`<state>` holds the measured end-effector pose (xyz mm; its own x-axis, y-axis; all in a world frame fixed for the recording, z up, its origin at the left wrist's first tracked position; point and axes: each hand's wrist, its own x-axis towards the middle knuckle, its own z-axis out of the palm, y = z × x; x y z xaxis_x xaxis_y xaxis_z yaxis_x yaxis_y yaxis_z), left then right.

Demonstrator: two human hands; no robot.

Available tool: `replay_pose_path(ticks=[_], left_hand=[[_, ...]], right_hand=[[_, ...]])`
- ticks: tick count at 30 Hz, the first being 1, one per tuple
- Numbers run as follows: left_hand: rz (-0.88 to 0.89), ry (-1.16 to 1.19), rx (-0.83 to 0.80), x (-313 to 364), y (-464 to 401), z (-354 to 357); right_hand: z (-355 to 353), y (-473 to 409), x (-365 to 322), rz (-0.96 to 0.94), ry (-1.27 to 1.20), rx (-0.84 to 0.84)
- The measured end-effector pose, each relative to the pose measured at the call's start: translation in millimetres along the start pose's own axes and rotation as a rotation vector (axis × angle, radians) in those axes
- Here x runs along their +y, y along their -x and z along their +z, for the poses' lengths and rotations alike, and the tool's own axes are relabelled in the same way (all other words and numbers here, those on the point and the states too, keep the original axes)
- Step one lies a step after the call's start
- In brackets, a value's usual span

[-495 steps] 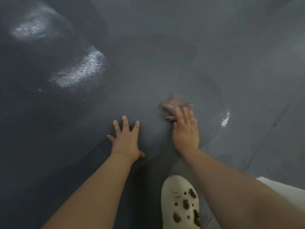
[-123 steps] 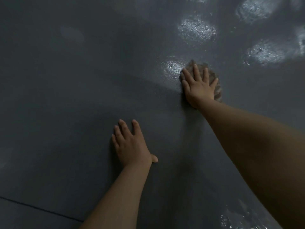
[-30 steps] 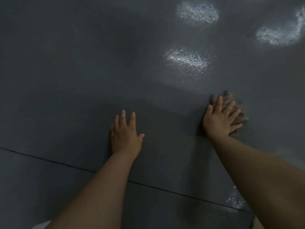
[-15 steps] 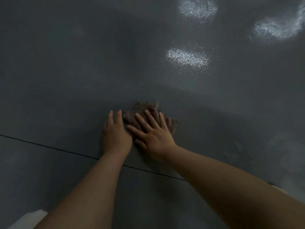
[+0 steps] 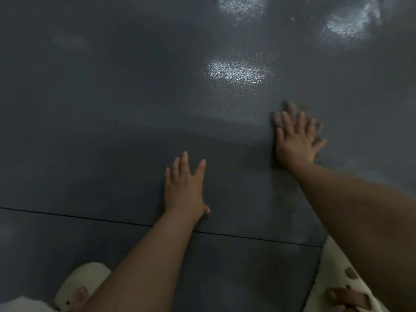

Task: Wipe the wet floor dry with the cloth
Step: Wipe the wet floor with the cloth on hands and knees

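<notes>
The dark grey floor (image 5: 112, 109) fills the head view. A brownish cloth (image 5: 289, 109) lies on it at the right, mostly hidden under my right hand (image 5: 295, 140), which presses it flat with spread fingers. My left hand (image 5: 183, 188) rests flat on the bare floor at the centre, fingers straight, holding nothing. A glistening wet patch (image 5: 236, 72) lies just beyond and to the left of the cloth. Two more wet patches shine at the top, one at centre (image 5: 242, 6) and one at right (image 5: 351, 21).
A thin floor seam (image 5: 67, 216) runs across below my left hand. My pale clog-style shoes sit at the bottom left (image 5: 81, 282) and bottom right (image 5: 337, 280).
My right hand has swept the cloth from beside my left hand out to the right. My left hand stays planted on the floor. The shoes have come into view at the bottom.
</notes>
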<state>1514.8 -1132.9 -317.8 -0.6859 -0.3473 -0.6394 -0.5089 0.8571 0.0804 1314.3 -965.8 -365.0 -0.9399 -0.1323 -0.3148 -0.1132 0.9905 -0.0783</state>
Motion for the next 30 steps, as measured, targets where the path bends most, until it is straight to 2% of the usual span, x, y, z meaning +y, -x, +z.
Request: replay_pose_path(ticks=[3, 7, 10, 14, 19, 23, 26, 28, 30], left_hand=[[-0.013, -0.042, 0.002, 7.0, 2.7, 7.2], [-0.015, -0.059, 0.002, 8.7, 3.1, 6.3], [-0.008, -0.067, -0.020, 6.7, 5.4, 4.1], [-0.013, -0.073, -0.010, 3.7, 8.8, 7.3], [0.007, -0.123, 0.064, 12.1, 18.6, 12.7], [0.026, -0.138, 0.079, 29.7, 24.4, 15.6], [0.046, -0.136, 0.079, 44.3, 30.5, 23.1], [0.062, -0.124, 0.077, 54.8, 34.5, 27.6], [0.076, -0.100, 0.081, 66.1, 36.9, 28.8]], right_hand=[[-3.4, 7.8, 31.2, 0.251, -0.081, 0.004], [4.7, 25.2, 14.4, 0.224, -0.097, -0.002], [15.8, 54.3, -11.0, 0.046, -0.029, -0.011], [37.9, 114.4, -28.9, -0.313, 0.052, -0.110], [68.7, 185.9, -11.0, -0.720, 0.134, -0.093], [61.3, 171.5, 10.4, -0.935, 0.184, -0.078], [48.4, 143.2, 31.3, -0.851, 0.200, -0.125], [39.7, 122.3, 52.2, -0.718, 0.180, -0.072], [30.4, 102.6, 83.9, -0.503, 0.156, -0.062]])
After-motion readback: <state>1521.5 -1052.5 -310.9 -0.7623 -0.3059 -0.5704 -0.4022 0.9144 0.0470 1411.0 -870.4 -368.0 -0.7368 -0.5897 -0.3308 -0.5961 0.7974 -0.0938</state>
